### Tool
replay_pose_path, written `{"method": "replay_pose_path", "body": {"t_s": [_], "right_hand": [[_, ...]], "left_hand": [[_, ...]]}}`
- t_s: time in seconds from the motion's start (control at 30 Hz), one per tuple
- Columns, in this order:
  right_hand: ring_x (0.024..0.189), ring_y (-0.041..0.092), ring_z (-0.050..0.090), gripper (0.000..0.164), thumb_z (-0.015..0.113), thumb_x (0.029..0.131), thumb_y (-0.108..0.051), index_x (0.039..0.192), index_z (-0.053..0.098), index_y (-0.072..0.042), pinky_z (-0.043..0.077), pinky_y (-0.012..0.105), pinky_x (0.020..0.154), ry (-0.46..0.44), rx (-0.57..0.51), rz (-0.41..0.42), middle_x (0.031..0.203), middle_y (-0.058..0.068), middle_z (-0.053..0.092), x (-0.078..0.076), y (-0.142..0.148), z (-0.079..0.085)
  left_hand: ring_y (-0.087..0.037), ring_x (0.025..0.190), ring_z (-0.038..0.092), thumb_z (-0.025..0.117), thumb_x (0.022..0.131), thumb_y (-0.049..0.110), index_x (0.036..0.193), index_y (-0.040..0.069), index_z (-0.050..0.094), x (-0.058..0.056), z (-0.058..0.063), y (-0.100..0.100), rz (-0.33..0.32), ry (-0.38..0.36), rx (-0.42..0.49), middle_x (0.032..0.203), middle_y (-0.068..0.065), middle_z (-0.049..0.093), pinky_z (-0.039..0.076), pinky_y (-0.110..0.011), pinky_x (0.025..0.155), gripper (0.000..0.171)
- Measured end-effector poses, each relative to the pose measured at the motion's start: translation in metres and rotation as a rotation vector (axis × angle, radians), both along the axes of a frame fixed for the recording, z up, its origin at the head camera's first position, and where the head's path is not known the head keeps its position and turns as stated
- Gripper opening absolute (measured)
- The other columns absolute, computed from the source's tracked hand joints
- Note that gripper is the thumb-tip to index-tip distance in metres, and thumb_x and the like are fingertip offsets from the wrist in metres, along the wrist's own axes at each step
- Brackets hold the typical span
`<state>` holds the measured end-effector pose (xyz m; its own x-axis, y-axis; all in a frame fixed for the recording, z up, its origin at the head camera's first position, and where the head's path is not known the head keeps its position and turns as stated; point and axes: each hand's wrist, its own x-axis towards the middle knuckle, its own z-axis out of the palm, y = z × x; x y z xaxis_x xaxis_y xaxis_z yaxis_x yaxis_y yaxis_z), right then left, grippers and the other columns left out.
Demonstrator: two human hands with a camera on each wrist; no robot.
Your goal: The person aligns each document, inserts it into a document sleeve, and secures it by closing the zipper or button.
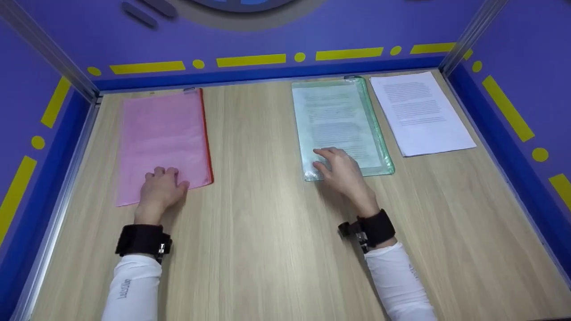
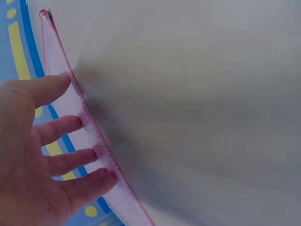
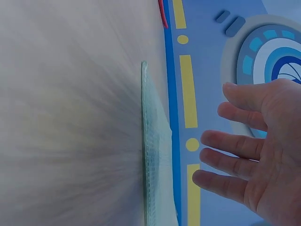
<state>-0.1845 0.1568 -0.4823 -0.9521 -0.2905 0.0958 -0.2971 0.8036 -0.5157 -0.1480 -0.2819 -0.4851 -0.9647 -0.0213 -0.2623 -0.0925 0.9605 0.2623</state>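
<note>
Head view: stack of printed sheets [image 1: 424, 116] at upper right, just beside the green folder [image 1: 339, 111]; wood-grain table [image 1: 254, 200] under everything, purple back panel [image 1: 147, 44] with yellow dashes [image 1: 250, 60] across the top

Pink folder [image 1: 163, 138] lies in the left part of the frame, red along its right edge; green folder right of centre, print showing through, a dark tab [image 1: 352, 77] at its top edge

Hard to make out: the lines of print are too small to read from where I stand; the right hand [image 1: 341, 171] covers part of the green folder's lower left; round wall design cut off by the top edge; in the left wrist view the pink folder runs out at the bottom

Left hand [image 1: 161, 189] at lower left, fingers spread and relaxed, tips on the pink folder near its lower edge, gripping nothing

Right hand open, empty, above the green folder and apart from it, thumb and fingers pointing to the upper left
</note>
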Motion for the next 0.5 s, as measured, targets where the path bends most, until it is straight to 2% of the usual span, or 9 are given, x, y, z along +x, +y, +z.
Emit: {"method": "replay_pose_path", "body": {"t_s": [0.2,0.5], "right_hand": [[0.122,0.035,0.061,0.039,0.061,0.098,-0.029,0.132,0.063,-0.010,0.050,0.049,0.101,-0.008,0.014,0.000,0.128,0.017,0.066,0.001,-0.002,0.000],[0.122,0.034,0.061,0.039,0.061,0.098,-0.030,0.132,0.063,-0.010,0.050,0.049,0.101,-0.033,0.015,0.007,0.127,0.016,0.066,0.000,-0.004,-0.004]], "left_hand": [[-0.055,0.108,0.049,0.052,0.098,0.037,0.127,-0.011,0.050,-0.003,0.001,0.033,-0.006,0.003,-0.064,0.118,-0.038,0.049,0.048,-0.060,0.083,0.056],[-0.050,0.106,0.053,0.053,0.096,0.045,0.123,-0.011,0.051,-0.010,0.000,0.081,-0.017,-0.006,-0.126,0.115,-0.035,0.052,0.050,-0.054,0.082,0.062]]}}
